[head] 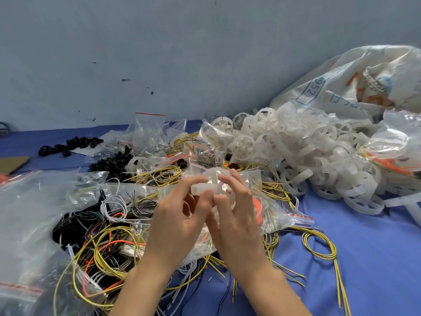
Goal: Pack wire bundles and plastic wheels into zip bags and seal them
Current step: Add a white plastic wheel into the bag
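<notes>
Wheel (205, 188), apparently one, between left hand (180, 217) and right hand (238, 215).

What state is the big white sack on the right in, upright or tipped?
Tipped: the white sack lies slumped on its side, with plastic wheels heaped out in front of it.

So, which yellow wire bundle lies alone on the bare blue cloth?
The yellow wire coil to the right of the right hand. It lies apart on the blue cloth, while the others are tangled with each other.
</notes>
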